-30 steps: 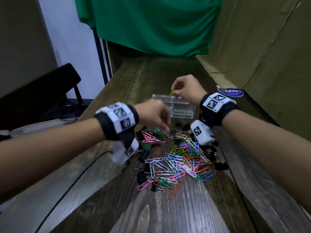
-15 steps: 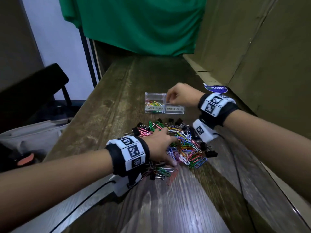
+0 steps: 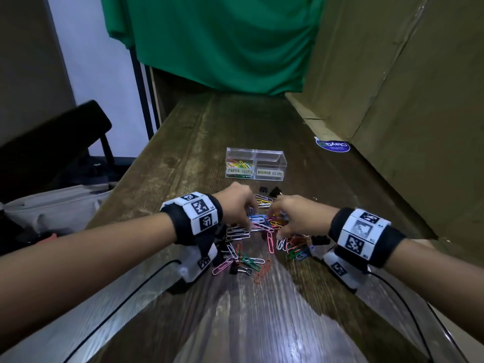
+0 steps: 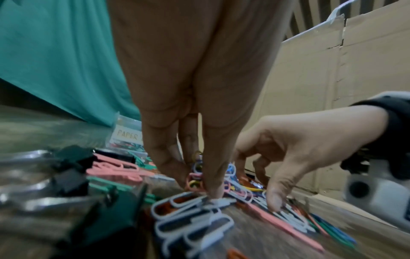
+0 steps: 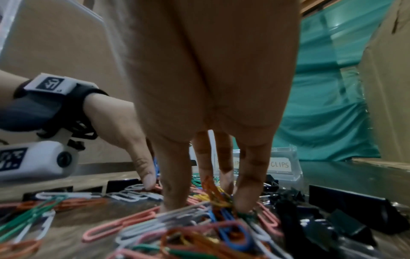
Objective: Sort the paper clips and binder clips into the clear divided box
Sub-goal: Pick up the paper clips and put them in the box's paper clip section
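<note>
- The clear divided box (image 3: pixel 255 163) stands on the wooden table (image 3: pixel 183 142), just beyond the pile; its left cell, labelled PAPER CLIPS, holds coloured clips, and the right cell is labelled BINDER CLIPS.
- A heap of coloured paper clips (image 3: pixel 264 231) lies near the box, with black binder clips (image 3: pixel 271 191) at its edges.
- The left hand (image 3: pixel 237 205) reaches down into the heap, fingertips (image 4: pixel 214 191) drawn together on clips.
- The right hand (image 3: pixel 298 214) does likewise, fingers (image 5: pixel 246 198) pinching orange and yellow clips.
- A green cloth (image 3: pixel 222 40) hangs at the far end.
</note>
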The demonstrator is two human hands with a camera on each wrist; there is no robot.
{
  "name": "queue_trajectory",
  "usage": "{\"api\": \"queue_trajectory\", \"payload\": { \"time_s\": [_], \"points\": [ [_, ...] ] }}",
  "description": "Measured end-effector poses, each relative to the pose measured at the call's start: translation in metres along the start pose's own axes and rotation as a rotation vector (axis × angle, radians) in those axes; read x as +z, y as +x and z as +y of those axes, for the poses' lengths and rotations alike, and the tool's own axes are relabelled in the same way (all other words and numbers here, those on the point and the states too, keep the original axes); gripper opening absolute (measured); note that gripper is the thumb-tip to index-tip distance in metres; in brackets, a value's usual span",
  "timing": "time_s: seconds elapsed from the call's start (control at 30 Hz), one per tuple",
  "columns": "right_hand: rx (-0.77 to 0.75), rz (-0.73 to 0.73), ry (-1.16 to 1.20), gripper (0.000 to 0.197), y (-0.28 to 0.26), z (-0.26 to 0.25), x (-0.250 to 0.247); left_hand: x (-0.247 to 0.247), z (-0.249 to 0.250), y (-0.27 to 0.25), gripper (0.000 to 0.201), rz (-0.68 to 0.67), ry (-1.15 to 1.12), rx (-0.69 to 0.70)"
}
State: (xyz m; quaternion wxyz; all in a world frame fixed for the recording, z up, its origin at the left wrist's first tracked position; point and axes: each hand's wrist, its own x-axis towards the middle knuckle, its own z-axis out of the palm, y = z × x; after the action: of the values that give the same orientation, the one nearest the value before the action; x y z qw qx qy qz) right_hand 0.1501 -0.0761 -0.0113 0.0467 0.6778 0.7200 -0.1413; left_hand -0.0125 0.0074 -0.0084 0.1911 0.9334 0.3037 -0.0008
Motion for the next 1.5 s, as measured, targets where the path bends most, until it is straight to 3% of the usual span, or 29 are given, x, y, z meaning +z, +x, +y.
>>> {"api": "queue_trajectory", "payload": {
  "time_s": [0.17, 0.4, 0.6, 0.8, 0.93, 1.13, 1.27, 1.5],
  "points": [
    [-0.025, 0.005, 0.000, 0.074, -0.001, 0.000, -0.005, -0.027, -0.007, 0.006, 0.030, 0.049, -0.040, -0.007],
    [-0.102, 0.064, -0.005, 0.027, 0.006, 0.000, 0.006, -0.074, -0.021, 0.043, 0.030, 0.227, -0.187, -0.108],
    [-0.131, 0.100, 0.009, 0.020, 0.006, 0.002, 0.006, -0.088, -0.036, 0.081, 0.042, 0.327, -0.154, -0.225],
    [-0.108, 0.124, 0.160, 0.015, 0.007, 0.016, -0.013, -0.088, -0.047, 0.108, 0.040, 0.382, -0.101, -0.279],
    [-0.102, 0.158, 0.336, 0.013, 0.010, 0.028, -0.034, -0.074, -0.054, 0.115, 0.040, 0.294, -0.028, -0.256],
    [-0.069, 0.188, 0.671, 0.017, 0.025, 0.040, -0.051, -0.072, -0.066, 0.108, 0.045, 0.290, -0.087, -0.194],
    [-0.059, 0.275, 0.700, 0.012, 0.043, 0.039, -0.062, -0.072, -0.074, 0.092, 0.035, 0.350, -0.097, -0.146],
    [0.080, 0.493, 0.519, 0.012, 0.109, 0.027, -0.084, -0.071, -0.080, 0.062, 0.017, 0.423, -0.149, -0.121]
  ]
}}
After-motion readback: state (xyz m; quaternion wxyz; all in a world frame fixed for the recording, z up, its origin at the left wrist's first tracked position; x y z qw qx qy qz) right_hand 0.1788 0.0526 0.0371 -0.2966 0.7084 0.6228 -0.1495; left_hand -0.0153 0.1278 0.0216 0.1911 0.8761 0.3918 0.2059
